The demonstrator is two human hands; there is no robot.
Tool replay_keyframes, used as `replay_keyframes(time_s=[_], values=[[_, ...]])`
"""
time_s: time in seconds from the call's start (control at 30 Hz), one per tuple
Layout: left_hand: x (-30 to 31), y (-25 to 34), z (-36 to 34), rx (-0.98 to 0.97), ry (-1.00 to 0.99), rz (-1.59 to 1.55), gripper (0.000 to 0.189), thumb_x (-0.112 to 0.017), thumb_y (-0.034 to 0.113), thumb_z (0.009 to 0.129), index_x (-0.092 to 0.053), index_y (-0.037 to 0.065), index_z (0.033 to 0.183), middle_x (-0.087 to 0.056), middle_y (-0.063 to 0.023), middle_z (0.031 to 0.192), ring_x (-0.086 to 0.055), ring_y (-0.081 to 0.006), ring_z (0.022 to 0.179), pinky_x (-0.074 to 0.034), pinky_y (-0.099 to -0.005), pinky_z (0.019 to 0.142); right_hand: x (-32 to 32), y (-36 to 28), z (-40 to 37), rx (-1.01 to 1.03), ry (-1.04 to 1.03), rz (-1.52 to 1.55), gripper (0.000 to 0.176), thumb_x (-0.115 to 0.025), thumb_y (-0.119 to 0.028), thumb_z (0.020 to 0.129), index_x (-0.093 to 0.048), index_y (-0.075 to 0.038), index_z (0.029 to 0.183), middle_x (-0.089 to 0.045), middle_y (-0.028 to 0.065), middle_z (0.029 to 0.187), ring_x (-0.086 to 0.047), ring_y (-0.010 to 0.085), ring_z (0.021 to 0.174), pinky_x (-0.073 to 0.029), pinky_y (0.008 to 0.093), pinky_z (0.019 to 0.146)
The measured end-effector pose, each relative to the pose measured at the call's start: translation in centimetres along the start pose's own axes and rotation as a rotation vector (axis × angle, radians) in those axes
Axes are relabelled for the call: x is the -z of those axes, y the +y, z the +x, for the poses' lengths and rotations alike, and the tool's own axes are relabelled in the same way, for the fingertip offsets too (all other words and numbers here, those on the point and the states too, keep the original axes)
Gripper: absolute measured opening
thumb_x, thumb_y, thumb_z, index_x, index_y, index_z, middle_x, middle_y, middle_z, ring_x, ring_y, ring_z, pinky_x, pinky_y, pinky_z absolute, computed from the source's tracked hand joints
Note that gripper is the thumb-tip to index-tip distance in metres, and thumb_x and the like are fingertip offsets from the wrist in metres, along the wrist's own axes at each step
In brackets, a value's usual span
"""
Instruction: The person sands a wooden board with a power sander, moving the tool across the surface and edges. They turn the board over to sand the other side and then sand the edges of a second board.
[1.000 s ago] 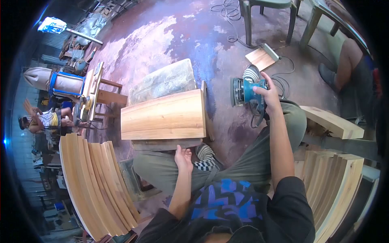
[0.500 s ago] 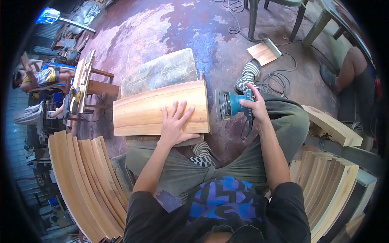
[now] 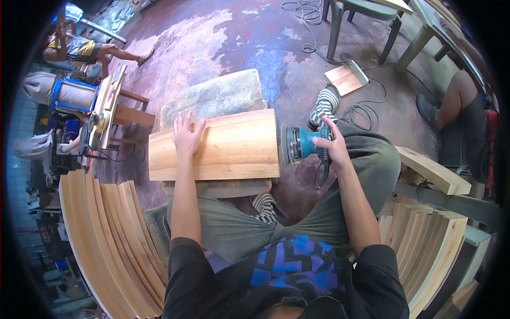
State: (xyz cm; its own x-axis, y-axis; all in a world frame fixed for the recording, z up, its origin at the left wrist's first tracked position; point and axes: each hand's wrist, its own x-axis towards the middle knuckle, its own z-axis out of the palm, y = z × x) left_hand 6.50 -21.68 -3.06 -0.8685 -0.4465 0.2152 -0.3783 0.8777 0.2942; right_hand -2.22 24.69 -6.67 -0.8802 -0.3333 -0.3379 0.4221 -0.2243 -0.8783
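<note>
A curved wooden board (image 3: 239, 146) lies in front of me on a worn, dusty support block (image 3: 212, 95). Over the far left part of the board is my left hand (image 3: 188, 137), its fingers stretched out and reaching to the far edge. My right hand (image 3: 334, 148) is wrapped around a teal orbital sander (image 3: 303, 142), held sideways with its round pad facing the board's right end. The sander's pad is right beside that end, off the board's top face.
Curved boards stand stacked at my left (image 3: 106, 234) and right (image 3: 430, 244). A cable (image 3: 364, 111) coils on the floor near a small wooden piece (image 3: 345, 80). One person walks at far left (image 3: 85, 50); another person's leg (image 3: 451, 98) shows at right.
My left hand has slid from the board's middle to its far left part. The sander has barely moved. The person at far left has moved away from the bench.
</note>
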Motion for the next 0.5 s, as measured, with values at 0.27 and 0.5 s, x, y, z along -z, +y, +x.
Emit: replay_keyframes(time_s=[0.27,0.5], values=[[-3.4,11.7,-2.5,-0.273,-0.145,0.025,0.069,-0.062,0.06,0.099,-0.058,0.016,0.151,-0.049,-0.009,0.164,-0.038,-0.0331,0.155,-0.016,-0.0678,0.127,-1.3,0.9,0.6,-0.012,-0.021,-0.044,0.091,-0.089,-0.01,0.076,-0.049,-0.007,0.157,-0.06,0.013,0.135,-0.061,0.0221,0.12,-0.051,0.0357,0.104],[-4.8,14.0,-3.1,-0.231,-0.04,0.007,0.056,-0.059,0.052,0.103,-0.064,0.012,0.142,-0.056,-0.0112,0.155,-0.044,-0.0347,0.148,-0.02,-0.0687,0.126,-2.3,0.0,1.3,-0.071,0.001,-0.001,0.082,-0.085,-0.011,0.082,-0.049,-0.009,0.155,-0.059,0.0124,0.132,-0.064,0.0211,0.113,-0.055,0.0353,0.097]])
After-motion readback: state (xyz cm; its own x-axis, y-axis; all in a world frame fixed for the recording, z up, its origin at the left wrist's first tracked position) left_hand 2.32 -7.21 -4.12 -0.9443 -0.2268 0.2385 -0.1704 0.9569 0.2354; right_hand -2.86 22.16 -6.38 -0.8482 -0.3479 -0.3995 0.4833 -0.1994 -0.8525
